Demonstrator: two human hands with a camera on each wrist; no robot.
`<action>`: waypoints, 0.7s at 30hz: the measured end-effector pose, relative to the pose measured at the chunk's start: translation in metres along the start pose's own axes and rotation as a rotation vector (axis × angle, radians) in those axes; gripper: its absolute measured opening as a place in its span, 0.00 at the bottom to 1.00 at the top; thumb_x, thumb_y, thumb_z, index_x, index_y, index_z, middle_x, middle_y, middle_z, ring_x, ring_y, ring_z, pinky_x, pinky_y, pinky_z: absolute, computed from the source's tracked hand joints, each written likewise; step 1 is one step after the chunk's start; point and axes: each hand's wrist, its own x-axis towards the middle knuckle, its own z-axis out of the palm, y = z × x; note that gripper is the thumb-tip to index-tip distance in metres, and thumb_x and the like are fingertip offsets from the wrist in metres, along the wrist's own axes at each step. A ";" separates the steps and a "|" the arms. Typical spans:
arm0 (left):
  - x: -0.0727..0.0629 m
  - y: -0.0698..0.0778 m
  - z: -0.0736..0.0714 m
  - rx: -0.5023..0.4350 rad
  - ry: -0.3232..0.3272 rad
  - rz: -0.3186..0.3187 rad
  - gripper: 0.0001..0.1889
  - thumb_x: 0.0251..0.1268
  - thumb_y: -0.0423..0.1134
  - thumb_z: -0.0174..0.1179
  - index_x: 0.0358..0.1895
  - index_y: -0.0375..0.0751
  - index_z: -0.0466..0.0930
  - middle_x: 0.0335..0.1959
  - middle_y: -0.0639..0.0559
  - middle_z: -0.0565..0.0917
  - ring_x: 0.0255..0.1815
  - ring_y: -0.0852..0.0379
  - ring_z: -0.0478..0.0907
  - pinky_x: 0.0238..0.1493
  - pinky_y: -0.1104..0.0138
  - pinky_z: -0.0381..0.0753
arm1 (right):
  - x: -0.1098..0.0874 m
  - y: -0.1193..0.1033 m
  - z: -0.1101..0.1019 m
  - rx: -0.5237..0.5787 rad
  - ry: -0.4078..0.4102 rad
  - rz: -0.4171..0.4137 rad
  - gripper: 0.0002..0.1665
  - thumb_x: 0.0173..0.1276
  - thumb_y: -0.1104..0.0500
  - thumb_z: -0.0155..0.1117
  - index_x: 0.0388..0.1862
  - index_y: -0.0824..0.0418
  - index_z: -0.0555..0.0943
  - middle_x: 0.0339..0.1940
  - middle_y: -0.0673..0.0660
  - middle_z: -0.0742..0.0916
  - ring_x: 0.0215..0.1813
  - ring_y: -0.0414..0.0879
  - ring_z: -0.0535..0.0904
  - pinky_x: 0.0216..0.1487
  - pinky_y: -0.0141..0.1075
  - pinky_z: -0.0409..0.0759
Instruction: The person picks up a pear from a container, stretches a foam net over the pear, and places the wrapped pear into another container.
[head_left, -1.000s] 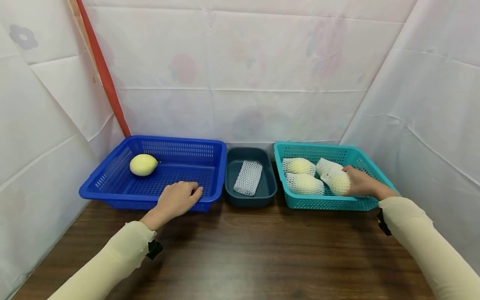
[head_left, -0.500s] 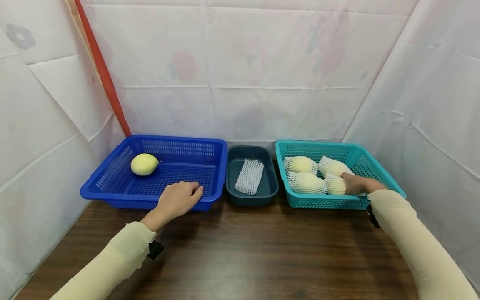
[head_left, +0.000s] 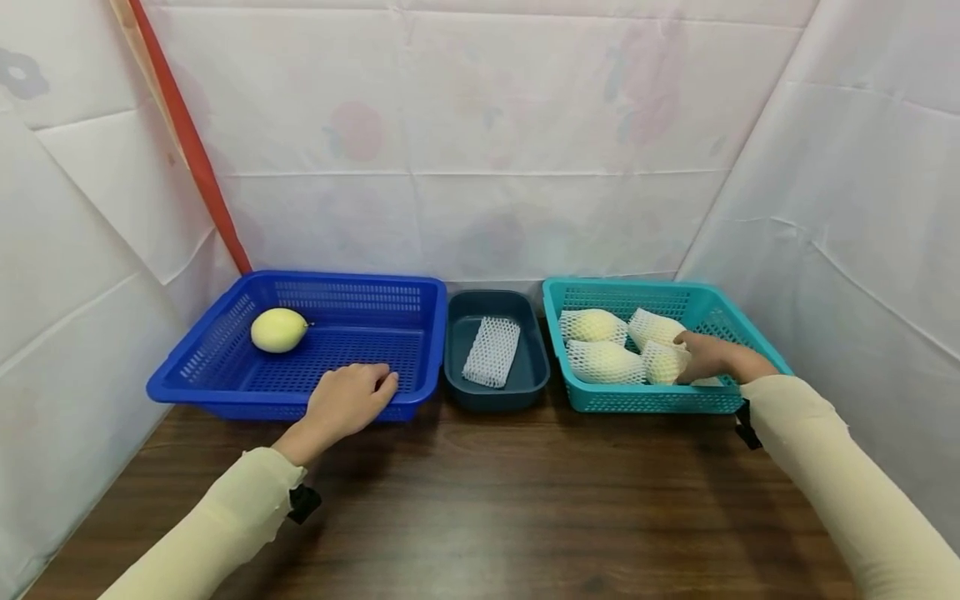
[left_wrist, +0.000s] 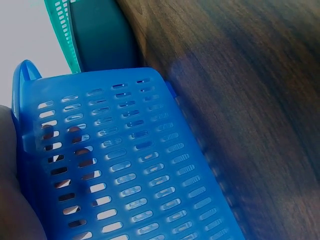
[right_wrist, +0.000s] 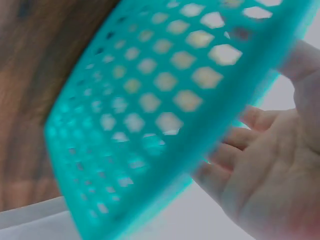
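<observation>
My left hand (head_left: 351, 404) rests over the front rim of a blue basket (head_left: 315, 400); parts of its fingers show through the slots in the left wrist view. Inside that basket lies a bare yellow oval fruit (head_left: 278, 330) with a short stem. On the right, my right hand (head_left: 705, 357) reaches into a teal basket (head_left: 645, 400), its fingers at a fruit in a white foam net (head_left: 663, 364) that lies on the basket floor. In the right wrist view the palm looks bare; the fingertips are hidden behind the rim.
Several netted fruits, one at front left (head_left: 603, 362), lie in the teal basket. Between the baskets stands a dark teal tray (head_left: 456, 367) holding a flat foam net (head_left: 492, 352). A white cloth (head_left: 480, 125) hangs behind; the wooden table (head_left: 487, 500) extends in front.
My right hand has lowered the netted fruit into the front of the teal basket, and the fruit now lies still there. The left hand has stayed on its rim.
</observation>
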 end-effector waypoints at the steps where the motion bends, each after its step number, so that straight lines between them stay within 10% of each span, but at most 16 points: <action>1: 0.000 0.000 0.000 0.000 0.003 0.000 0.21 0.72 0.43 0.47 0.16 0.48 0.63 0.12 0.54 0.62 0.13 0.57 0.59 0.17 0.66 0.57 | -0.003 -0.006 -0.001 -0.008 0.019 -0.014 0.45 0.62 0.59 0.66 0.67 0.80 0.53 0.63 0.84 0.61 0.60 0.77 0.61 0.50 0.61 0.70; 11: -0.004 -0.004 0.001 0.013 0.031 -0.003 0.20 0.73 0.43 0.45 0.17 0.48 0.64 0.12 0.54 0.63 0.13 0.58 0.59 0.16 0.66 0.57 | -0.019 -0.072 0.021 -0.016 0.237 -0.223 0.39 0.67 0.49 0.63 0.66 0.72 0.65 0.62 0.72 0.73 0.62 0.67 0.68 0.54 0.59 0.70; 21: -0.002 0.000 0.002 0.018 0.040 0.000 0.20 0.72 0.43 0.46 0.16 0.48 0.64 0.11 0.55 0.62 0.13 0.58 0.59 0.16 0.66 0.57 | -0.013 -0.103 0.070 -0.008 0.261 -0.219 0.42 0.68 0.32 0.50 0.64 0.66 0.72 0.57 0.64 0.80 0.54 0.57 0.77 0.51 0.53 0.75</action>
